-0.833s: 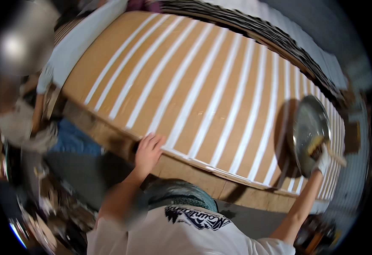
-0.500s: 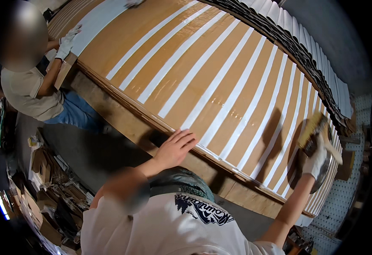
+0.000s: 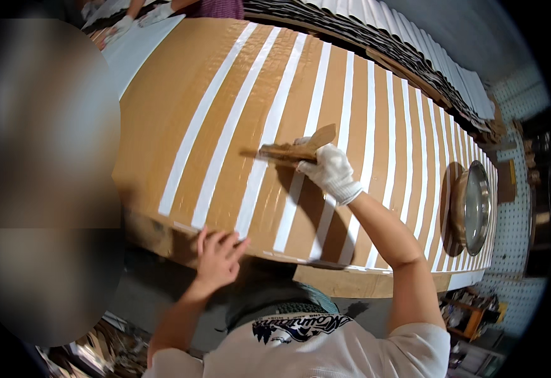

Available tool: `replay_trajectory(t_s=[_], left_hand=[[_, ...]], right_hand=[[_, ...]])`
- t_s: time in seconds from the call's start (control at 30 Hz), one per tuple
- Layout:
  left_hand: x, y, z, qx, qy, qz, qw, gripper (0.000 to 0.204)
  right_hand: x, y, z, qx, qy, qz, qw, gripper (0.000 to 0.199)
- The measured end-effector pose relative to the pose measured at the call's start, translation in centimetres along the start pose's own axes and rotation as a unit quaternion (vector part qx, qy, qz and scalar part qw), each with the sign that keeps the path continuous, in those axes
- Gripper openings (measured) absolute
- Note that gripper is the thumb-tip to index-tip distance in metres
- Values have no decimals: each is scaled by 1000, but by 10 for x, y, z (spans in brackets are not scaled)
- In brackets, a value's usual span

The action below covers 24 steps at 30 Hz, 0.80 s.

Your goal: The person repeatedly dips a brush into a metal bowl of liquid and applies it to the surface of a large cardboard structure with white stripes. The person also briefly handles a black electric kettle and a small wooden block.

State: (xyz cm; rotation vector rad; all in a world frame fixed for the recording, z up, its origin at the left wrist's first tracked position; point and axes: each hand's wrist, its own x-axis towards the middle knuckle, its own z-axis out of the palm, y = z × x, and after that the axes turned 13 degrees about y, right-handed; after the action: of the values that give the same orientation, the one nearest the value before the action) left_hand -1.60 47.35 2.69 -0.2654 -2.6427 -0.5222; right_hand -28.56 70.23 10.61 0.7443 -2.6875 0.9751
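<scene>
Right hand, in a white knit glove [image 3: 333,173], has a wooden-handled brush [image 3: 297,153] gripped over the middle of the brown, white-striped sheet [image 3: 156,120], though it's too blurry to tell whether the bristles touch it. Left hand [image 3: 217,261] is bare, fingers loosely spread at the sheet's near edge, and a shiny metal bowl [image 3: 460,211] sits way over toward the right end.

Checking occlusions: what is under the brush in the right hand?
Around the brush, a brown surface with white stripes shows; the part directly beneath is covered, so unseen.
</scene>
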Motion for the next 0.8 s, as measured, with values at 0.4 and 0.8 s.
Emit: replay_trajectory(t_s=[0.4, 0.8], left_hand=[[-18, -16, 15, 38, -31, 34, 998, 42], [-68, -42, 40, 249, -71, 285, 923, 40]], right_hand=[[249, 155, 53, -107, 183, 65, 975, 45], [370, 217, 34, -131, 208, 53, 968, 38]])
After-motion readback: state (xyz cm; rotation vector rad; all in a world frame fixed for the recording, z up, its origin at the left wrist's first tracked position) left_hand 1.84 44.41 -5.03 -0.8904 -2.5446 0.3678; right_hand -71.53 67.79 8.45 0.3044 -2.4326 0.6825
